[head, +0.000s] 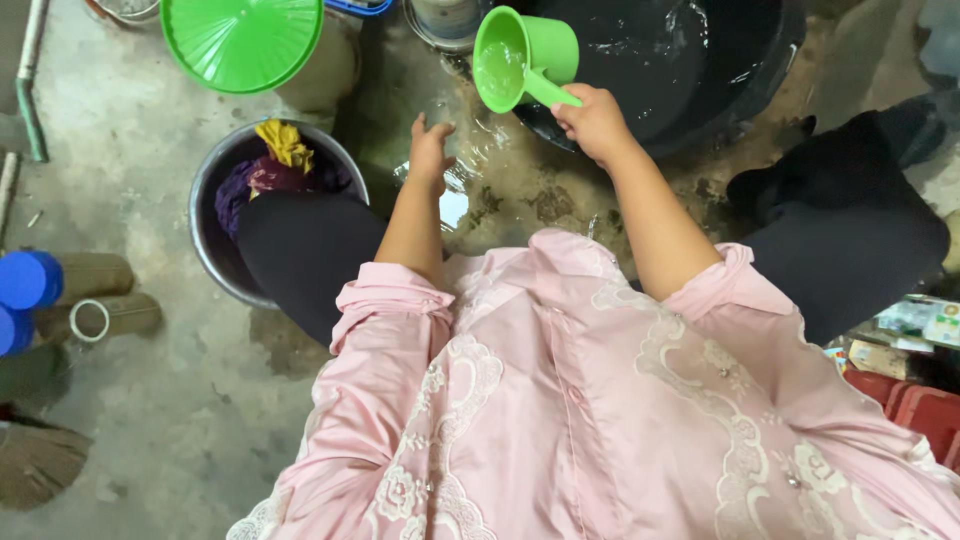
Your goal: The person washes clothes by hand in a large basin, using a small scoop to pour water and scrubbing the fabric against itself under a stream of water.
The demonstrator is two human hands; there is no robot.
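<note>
Overhead, right grip (pixel 597 122) clenched around water-filled green dipper (pixel 520 58); left grip (pixel 430 150) released.

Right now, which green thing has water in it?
The green scoop, held by its handle in the right hand. The other green thing, the round ribbed lid, lies apart at upper left, untouched.
</note>
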